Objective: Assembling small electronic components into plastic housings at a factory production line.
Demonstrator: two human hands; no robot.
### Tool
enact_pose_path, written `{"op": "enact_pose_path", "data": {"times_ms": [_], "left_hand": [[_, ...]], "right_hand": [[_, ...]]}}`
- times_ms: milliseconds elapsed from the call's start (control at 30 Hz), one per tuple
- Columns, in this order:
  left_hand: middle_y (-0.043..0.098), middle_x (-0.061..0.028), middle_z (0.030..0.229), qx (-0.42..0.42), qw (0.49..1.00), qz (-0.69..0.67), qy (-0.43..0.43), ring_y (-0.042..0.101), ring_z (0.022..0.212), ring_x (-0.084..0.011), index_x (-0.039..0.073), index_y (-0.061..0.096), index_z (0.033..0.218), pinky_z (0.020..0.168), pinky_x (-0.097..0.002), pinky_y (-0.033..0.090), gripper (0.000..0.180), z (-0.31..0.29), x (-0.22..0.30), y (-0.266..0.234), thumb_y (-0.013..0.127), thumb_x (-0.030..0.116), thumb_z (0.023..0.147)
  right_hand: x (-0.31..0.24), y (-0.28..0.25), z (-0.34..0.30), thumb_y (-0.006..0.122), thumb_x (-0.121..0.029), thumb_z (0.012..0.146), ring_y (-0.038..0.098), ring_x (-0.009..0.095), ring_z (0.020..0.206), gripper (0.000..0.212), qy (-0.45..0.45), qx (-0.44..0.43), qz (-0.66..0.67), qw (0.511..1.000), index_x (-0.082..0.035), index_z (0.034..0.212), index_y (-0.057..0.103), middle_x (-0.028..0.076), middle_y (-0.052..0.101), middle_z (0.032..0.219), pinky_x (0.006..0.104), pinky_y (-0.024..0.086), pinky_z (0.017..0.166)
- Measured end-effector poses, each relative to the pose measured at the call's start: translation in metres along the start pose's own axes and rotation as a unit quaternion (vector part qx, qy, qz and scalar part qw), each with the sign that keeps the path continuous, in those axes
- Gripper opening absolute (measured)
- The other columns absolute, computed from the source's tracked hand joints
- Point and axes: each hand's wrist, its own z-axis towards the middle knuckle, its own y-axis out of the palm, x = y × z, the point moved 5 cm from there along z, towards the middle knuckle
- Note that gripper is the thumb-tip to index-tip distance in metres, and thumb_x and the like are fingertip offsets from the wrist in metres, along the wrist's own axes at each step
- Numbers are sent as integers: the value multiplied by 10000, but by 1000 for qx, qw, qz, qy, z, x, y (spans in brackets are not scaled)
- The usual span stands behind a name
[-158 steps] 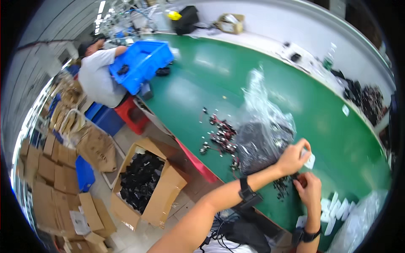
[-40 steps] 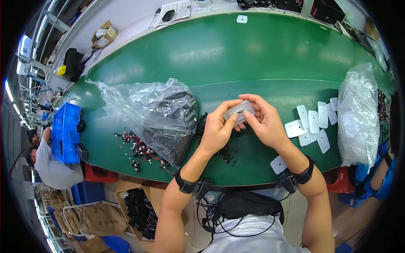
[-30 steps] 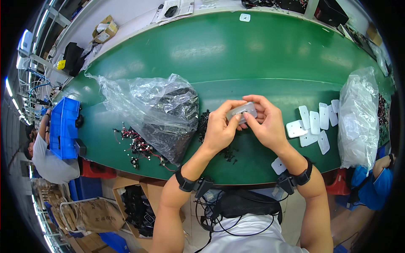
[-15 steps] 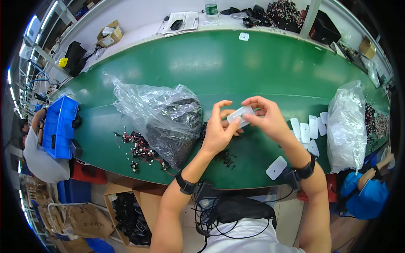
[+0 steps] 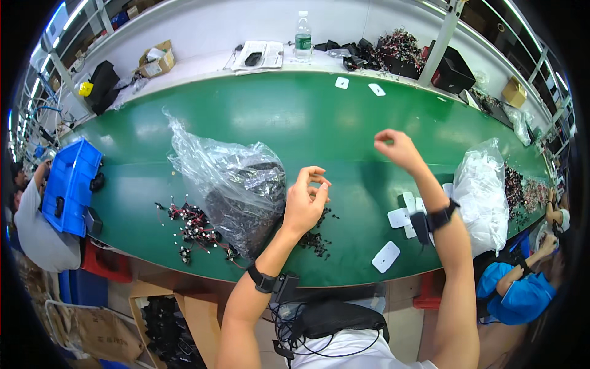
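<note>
My right hand (image 5: 398, 149) is over the middle of the green table, fingers loosely bent and thumb apart, with nothing visible in it. Beyond it, near the table's far edge, lie two white rounded plates, one on the left (image 5: 342, 82) and one on the right (image 5: 377, 90). My left hand (image 5: 303, 204) is beside the clear plastic bag of dark parts (image 5: 246, 190), its fingers half curled and the thumb apart. No object shows in it. Small black pieces (image 5: 316, 242) are scattered just below that hand. Another white plate (image 5: 386, 257) lies near the front edge.
More white plates (image 5: 399, 218) lie partly behind my right forearm, beside a bag of white parts (image 5: 482, 200). Red-and-black wired parts (image 5: 193, 224) are heaped left. A blue bin (image 5: 69, 184) is at far left, near a person. A bottle (image 5: 303, 38) stands on the back ledge.
The white plate held between my hands has left them, and a second plate now lies near the far edge. My hands have parted, the right one going farther out. The view has shifted.
</note>
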Motion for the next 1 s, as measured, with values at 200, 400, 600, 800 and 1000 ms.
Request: {"op": "enact_pose_path", "data": {"times_ms": [200, 400, 600, 800, 1000], "left_hand": [[632, -116, 951, -24, 999, 15, 22, 661, 678, -133, -28, 499, 1118, 581, -229, 505, 222, -4, 4, -1, 524, 18, 902], [654, -110, 887, -29, 998, 35, 31, 658, 660, -132, -27, 522, 1080, 578, -244, 518, 188, -1, 1, 3, 527, 15, 897], [659, -98, 834, -17, 998, 44, 50, 648, 651, -118, -30, 541, 1040, 575, -250, 520, 154, 1, 1, -2, 531, 25, 896], [644, -75, 829, -32, 997, 23, 64, 631, 642, -104, -16, 554, 1060, 538, -234, 492, 183, 3, 3, -3, 530, 114, 933], [637, -100, 739, -185, 958, -163, -146, 567, 494, -115, -21, 568, 989, 446, -252, 440, 311, 3, 6, -1, 540, 287, 958]], "right_hand": [[-116, -28, -123, 729, -174, 739, 661, 253, 822, 302, -67, -288, -95, 950, -60, 1009, 657, 108, 665, 936, 348, 528, 750], [-125, -17, -201, 814, -174, 644, 587, 351, 962, 600, -101, -340, -229, 907, -72, 1161, 526, 124, 495, 1170, 417, 528, 783], [-97, 15, -180, 803, -196, 697, 623, 299, 810, 413, -44, -329, -102, 938, -51, 958, 518, 132, 549, 981, 382, 500, 659], [-123, 42, -122, 774, -100, 721, 590, 255, 623, 309, -40, -144, 50, 988, -36, 887, 522, 88, 573, 811, 353, 468, 557], [-140, 55, -96, 692, 23, 735, 610, 233, 695, 226, -207, 29, 31, 977, -29, 906, 554, 87, 602, 899, 322, 498, 592]]}}
